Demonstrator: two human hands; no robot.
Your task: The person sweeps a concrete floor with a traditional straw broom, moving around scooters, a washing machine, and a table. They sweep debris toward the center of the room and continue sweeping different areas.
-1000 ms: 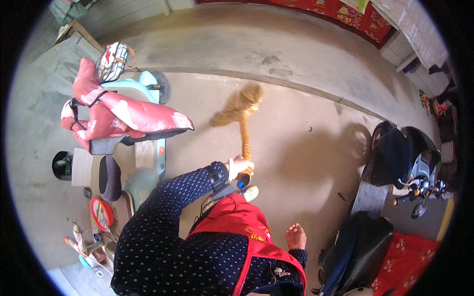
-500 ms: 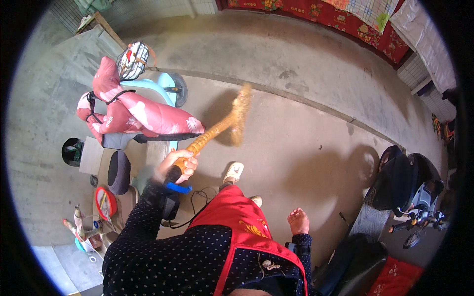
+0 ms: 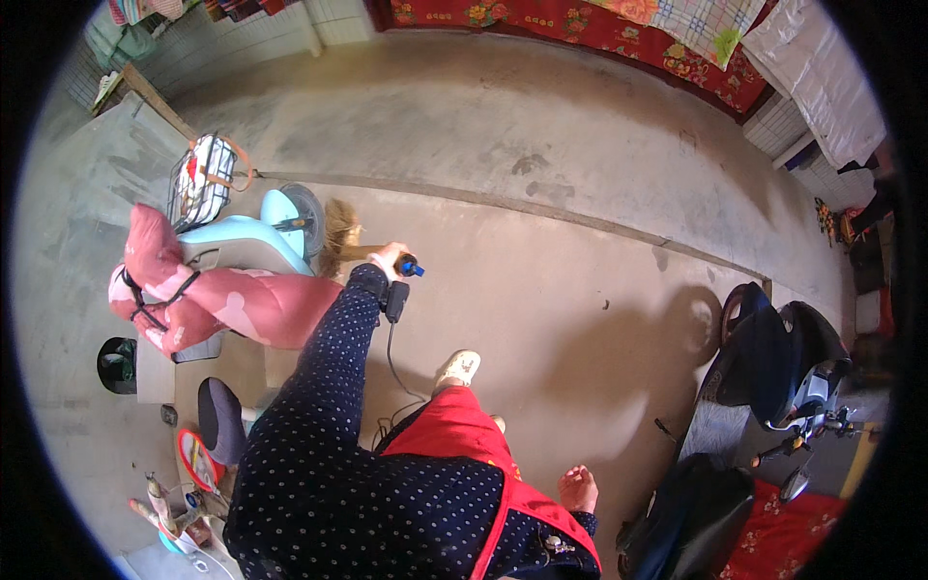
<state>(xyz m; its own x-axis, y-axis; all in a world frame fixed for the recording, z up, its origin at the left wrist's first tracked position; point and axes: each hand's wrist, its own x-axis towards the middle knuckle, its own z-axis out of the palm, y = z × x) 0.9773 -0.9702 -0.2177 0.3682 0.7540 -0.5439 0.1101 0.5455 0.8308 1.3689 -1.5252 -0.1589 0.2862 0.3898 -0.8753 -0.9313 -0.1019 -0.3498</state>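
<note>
One hand, my left hand [image 3: 388, 259], grips a straw broom [image 3: 340, 239] beside the pale-blue scooter [image 3: 253, 240]; my right hand [image 3: 578, 489] hangs loosely curled

concrete floor [image 3: 580, 174], light-blue scooter [image 3: 246, 242], black scooter [image 3: 773, 358]

The left hand [image 3: 390, 259] is closed round the handle of a straw broom [image 3: 340, 238], arm stretched out in a dark dotted sleeve; the bristles lie against the front of a pale blue scooter [image 3: 253, 242] draped with a pink quilted cover [image 3: 217, 304]. The right hand [image 3: 578, 488] hangs empty and loose beside a red apron [image 3: 462, 435] — well apart from the broom. A dark scooter [image 3: 773, 358] stands on the concrete floor [image 3: 541, 193] at right.
</note>
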